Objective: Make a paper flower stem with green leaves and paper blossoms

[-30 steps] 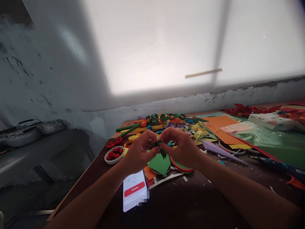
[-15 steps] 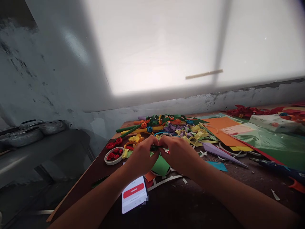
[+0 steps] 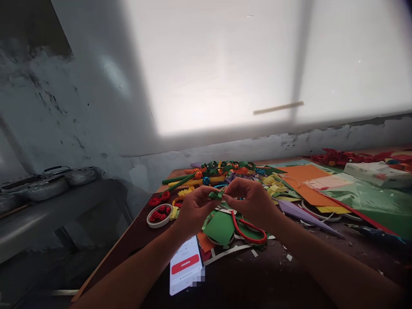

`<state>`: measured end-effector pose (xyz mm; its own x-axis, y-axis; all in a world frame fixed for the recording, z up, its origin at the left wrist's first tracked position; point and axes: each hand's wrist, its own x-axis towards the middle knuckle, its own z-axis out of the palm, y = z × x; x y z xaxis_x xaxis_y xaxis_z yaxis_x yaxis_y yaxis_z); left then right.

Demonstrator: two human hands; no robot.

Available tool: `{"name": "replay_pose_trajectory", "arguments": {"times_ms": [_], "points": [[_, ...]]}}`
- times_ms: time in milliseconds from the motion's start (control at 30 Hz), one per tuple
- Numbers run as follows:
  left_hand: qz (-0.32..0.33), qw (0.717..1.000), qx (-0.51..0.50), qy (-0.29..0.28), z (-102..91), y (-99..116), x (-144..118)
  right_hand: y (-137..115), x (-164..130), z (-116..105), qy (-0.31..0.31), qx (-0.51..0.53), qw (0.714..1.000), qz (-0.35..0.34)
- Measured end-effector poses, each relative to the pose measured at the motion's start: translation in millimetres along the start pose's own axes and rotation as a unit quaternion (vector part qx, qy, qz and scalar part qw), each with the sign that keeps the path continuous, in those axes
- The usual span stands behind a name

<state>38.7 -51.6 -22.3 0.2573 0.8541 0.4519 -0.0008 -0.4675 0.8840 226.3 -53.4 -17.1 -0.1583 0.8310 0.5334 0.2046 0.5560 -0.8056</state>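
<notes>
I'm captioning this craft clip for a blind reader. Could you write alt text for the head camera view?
Two bare hands, left hand and right hand, pinch a small green paper piece between their fingertips above a dark table. Under them lie a green paper sheet, red-handled scissors and a phone, with coloured paper scraps behind.

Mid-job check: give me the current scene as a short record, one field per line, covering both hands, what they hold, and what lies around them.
left hand: pinches one end of the small green paper piece
right hand: pinches the other end
height: held above the table
below hands: green paper sheet, red-handled scissors
near left forearm: phone, screen lit
left side: tape roll filled with red paper roses
behind: pile of coloured paper strips
</notes>
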Motion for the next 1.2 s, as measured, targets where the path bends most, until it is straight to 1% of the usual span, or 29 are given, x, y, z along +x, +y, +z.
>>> {"name": "replay_pose_trajectory", "arguments": {"times_ms": [200,300,367,433,500,533,600,700,800,867,900,967,1033,1133,1200], "points": [[0.045,0.991,0.121,0.042,0.2,-2,-5,0,-1,4,-0.007,0.038,0.998,0.045],[0.075,0.978,0.190,0.045,0.1,-1,-7,-2,-2,6,0.000,0.050,0.997,0.055],[0.102,0.967,0.231,0.043,-0.8,-1,-9,-2,-2,7,-0.008,0.086,0.994,0.060],[0.119,0.958,0.256,0.045,-2.2,-1,-10,-2,-2,8,-0.022,0.133,0.989,0.060],[0.119,0.956,0.262,0.046,-3.3,-1,-11,-1,-2,9,-0.028,0.157,0.986,0.050],[0.116,0.958,0.260,0.045,-3.5,-1,-11,-1,-2,9,-0.026,0.152,0.987,0.040],[0.109,0.963,0.243,0.043,-3.2,-1,-11,0,-3,8,-0.011,0.107,0.994,0.012],[0.100,0.974,0.198,0.035,-1.7,-1,-11,1,-4,6,0.014,0.008,0.998,-0.063],[0.088,0.982,0.166,0.032,0.1,0,-11,1,-5,3,0.014,-0.067,0.983,-0.169],[0.057,0.989,0.137,0.028,1.0,2,-10,2,-5,2,0.006,-0.109,0.969,-0.220],[0.034,0.993,0.113,0.022,1.2,4,-9,3,-5,1,0.000,-0.123,0.965,-0.233],[-0.012,0.998,0.062,0.003,0.6,6,-7,6,-3,0,-0.015,-0.123,0.965,-0.231],[-0.044,0.999,0.020,-0.018,-1.5,6,-4,8,-1,0,-0.029,-0.082,0.977,-0.194],[-0.060,0.996,-0.030,-0.055,-6.5,4,-1,10,2,-2,-0.044,-0.026,0.989,-0.136],[-0.062,0.993,-0.056,-0.088,-9.7,3,1,10,2,-2,-0.048,-0.027,0.990,-0.130]]}}
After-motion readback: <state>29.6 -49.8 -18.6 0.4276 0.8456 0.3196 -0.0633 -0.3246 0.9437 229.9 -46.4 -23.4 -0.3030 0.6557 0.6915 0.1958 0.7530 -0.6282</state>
